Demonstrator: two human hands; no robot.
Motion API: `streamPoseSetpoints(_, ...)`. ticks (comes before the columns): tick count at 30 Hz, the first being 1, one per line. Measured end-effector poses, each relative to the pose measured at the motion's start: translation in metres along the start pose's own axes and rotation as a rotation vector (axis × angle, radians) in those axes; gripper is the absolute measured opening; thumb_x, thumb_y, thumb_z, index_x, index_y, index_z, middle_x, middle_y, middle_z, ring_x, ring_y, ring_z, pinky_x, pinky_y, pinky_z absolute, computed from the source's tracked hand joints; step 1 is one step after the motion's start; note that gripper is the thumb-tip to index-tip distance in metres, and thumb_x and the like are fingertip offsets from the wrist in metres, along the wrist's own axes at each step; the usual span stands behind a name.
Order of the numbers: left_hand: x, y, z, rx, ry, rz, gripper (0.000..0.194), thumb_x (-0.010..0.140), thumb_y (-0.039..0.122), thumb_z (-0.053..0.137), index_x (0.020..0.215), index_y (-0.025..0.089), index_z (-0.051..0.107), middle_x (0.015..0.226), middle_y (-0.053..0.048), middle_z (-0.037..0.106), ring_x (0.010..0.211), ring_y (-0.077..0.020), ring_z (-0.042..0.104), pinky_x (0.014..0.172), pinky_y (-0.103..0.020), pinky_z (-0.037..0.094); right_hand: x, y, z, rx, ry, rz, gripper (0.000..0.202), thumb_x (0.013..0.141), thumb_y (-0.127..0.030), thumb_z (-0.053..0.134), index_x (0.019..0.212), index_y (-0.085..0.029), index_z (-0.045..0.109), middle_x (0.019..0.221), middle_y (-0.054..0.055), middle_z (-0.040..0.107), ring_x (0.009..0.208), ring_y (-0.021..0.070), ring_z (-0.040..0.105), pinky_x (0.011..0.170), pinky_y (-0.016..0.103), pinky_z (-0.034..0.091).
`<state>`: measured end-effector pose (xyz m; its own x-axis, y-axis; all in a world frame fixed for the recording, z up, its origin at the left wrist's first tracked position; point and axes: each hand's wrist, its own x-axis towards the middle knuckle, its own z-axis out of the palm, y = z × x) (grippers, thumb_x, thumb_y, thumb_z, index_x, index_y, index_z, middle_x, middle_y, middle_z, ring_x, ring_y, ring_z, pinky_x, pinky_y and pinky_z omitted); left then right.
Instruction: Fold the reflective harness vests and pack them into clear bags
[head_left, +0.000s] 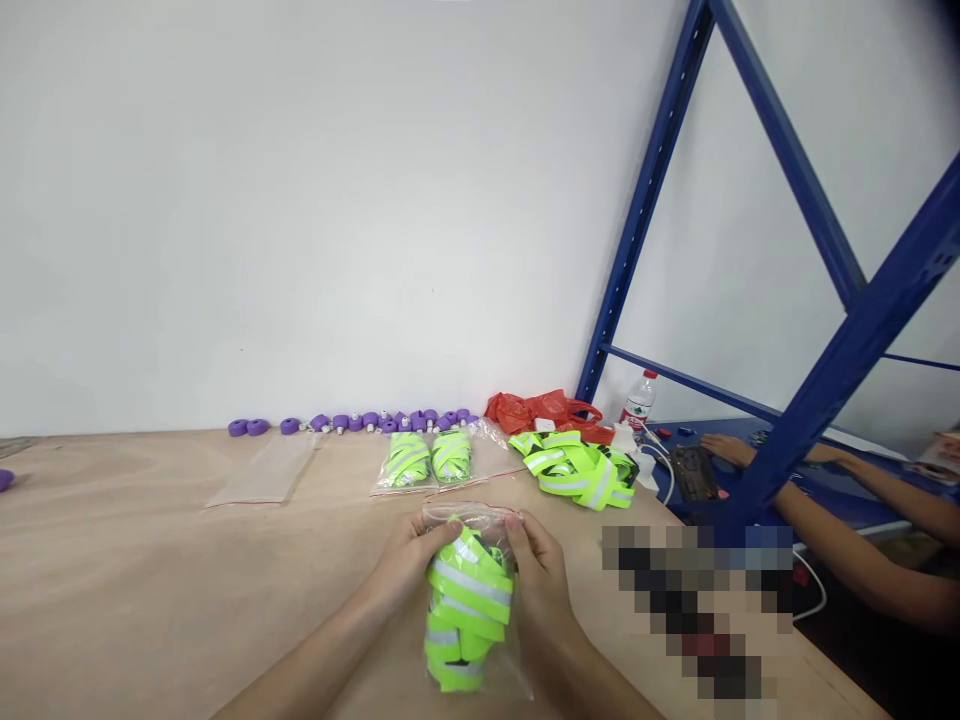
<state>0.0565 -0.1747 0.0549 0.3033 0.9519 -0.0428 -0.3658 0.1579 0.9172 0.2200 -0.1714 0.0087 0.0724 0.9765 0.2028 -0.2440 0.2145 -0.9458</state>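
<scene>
Between my hands is a clear zip bag [517, 665] with a folded neon-yellow reflective strap [471, 605] inside. My left hand [417, 548] pinches the bag's upper left edge, thumb in front. My right hand [538, 565] grips the upper right corner the same way. The bag hangs upright over the table, its mouth at the top. Just beyond it lie two filled bags [409, 460] of the same straps, side by side. A loose heap of neon straps [581, 470] sits to the right of them.
A flat plastic bag [262, 475] lies left on the table [135, 580]. Several purple round pieces [341, 423] line the wall. A red plastic bag [540, 408] and a water bottle [639, 398] stand near the blue rack [637, 220]. At right, another person's arms [855, 545] reach over a blue table.
</scene>
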Motion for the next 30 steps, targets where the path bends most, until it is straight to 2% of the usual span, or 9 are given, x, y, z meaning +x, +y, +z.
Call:
streamPoseSetpoints(3, 0.001, -0.004, 0.0, 0.016, 0.041, 0.012, 0.041, 0.066, 0.048, 0.086, 0.082, 0.011, 0.078, 0.073, -0.009, 0.076, 0.065, -0.0187, 0.066, 0.065, -0.026, 0.05, 0.0, -0.001, 0.0, -0.001, 0.018, -0.004, 0.035, 0.09, -0.053, 0.062, 0.09, -0.019, 0.068, 0.081, 0.006, 0.07, 0.073, 0.0209, 0.062, 0.066, 0.03, 0.051)
streamPoseSetpoints(6, 0.004, -0.005, -0.004, 0.096, 0.09, 0.05, 0.044, 0.069, 0.053, 0.084, 0.075, 0.01, 0.077, 0.072, -0.009, 0.076, 0.064, -0.0189, 0.066, 0.062, -0.025, 0.049, -0.001, -0.005, 0.0, -0.035, 0.061, -0.027, 0.037, 0.088, -0.054, 0.064, 0.076, -0.019, 0.065, 0.07, 0.003, 0.065, 0.063, 0.0175, 0.056, 0.058, 0.026, 0.047)
streamPoseSetpoints(9, 0.007, -0.005, -0.01, 0.121, 0.086, 0.08, 0.046, 0.071, 0.056, 0.082, 0.075, 0.011, 0.077, 0.073, -0.009, 0.076, 0.064, -0.0192, 0.066, 0.062, -0.026, 0.048, -0.001, -0.014, 0.001, -0.056, 0.042, -0.042, 0.04, 0.085, -0.056, 0.067, 0.071, -0.018, 0.066, 0.067, 0.004, 0.064, 0.062, 0.0179, 0.057, 0.056, 0.026, 0.046)
streamPoseSetpoints(13, 0.009, -0.004, -0.014, 0.137, 0.03, 0.119, 0.046, 0.069, 0.055, 0.083, 0.084, 0.011, 0.079, 0.084, -0.011, 0.079, 0.074, -0.022, 0.069, 0.07, -0.028, 0.051, 0.0, -0.026, 0.003, -0.024, -0.017, -0.014, 0.043, 0.081, -0.059, 0.069, 0.08, -0.016, 0.075, 0.075, 0.008, 0.072, 0.071, 0.0231, 0.065, 0.062, 0.03, 0.05)
streamPoseSetpoints(18, 0.009, -0.003, -0.016, 0.19, 0.022, 0.139, 0.045, 0.072, 0.054, 0.082, 0.089, 0.012, 0.078, 0.088, -0.011, 0.079, 0.077, -0.0231, 0.069, 0.071, -0.029, 0.051, 0.008, -0.028, -0.006, -0.029, -0.076, 0.027, 0.042, 0.072, -0.058, 0.079, 0.083, -0.017, 0.074, 0.077, 0.007, 0.074, 0.071, 0.0224, 0.067, 0.063, 0.03, 0.052)
streamPoseSetpoints(23, 0.006, 0.014, -0.021, 0.376, -0.066, 0.146, 0.038, 0.078, 0.05, 0.077, 0.091, 0.014, 0.078, 0.092, -0.01, 0.078, 0.084, -0.0253, 0.07, 0.075, -0.031, 0.052, 0.015, -0.03, -0.017, -0.058, -0.223, 0.141, 0.042, 0.07, -0.057, 0.08, 0.08, -0.017, 0.072, 0.071, 0.003, 0.069, 0.064, 0.0169, 0.062, 0.059, 0.026, 0.05)
streamPoseSetpoints(26, 0.0, 0.027, -0.019, 0.535, -0.208, 0.13, 0.029, 0.085, 0.043, 0.07, 0.09, 0.016, 0.08, 0.092, -0.009, 0.078, 0.09, -0.0262, 0.069, 0.08, -0.032, 0.051, 0.015, -0.035, -0.017, -0.154, -0.33, 0.154, 0.041, 0.074, -0.056, 0.076, 0.07, -0.016, 0.071, 0.06, 0.0, 0.063, 0.056, 0.0122, 0.053, 0.053, 0.023, 0.042)
streamPoseSetpoints(28, -0.004, 0.032, -0.015, 0.624, -0.28, 0.084, 0.027, 0.087, 0.039, 0.067, 0.087, 0.016, 0.081, 0.085, -0.007, 0.077, 0.082, -0.0237, 0.068, 0.073, -0.029, 0.049, 0.012, -0.037, -0.014, -0.223, -0.409, 0.156, 0.037, 0.074, -0.052, 0.077, 0.066, -0.016, 0.071, 0.057, -0.002, 0.06, 0.053, 0.0107, 0.048, 0.052, 0.022, 0.037)
streamPoseSetpoints(30, -0.008, 0.033, -0.011, 0.686, -0.294, 0.043, 0.027, 0.087, 0.037, 0.066, 0.082, 0.016, 0.081, 0.074, -0.004, 0.074, 0.067, -0.0192, 0.062, 0.06, -0.026, 0.043, 0.009, -0.038, -0.012, -0.269, -0.471, 0.166, 0.03, 0.074, -0.045, 0.077, 0.066, -0.016, 0.073, 0.057, -0.002, 0.061, 0.053, 0.0108, 0.047, 0.052, 0.022, 0.035)
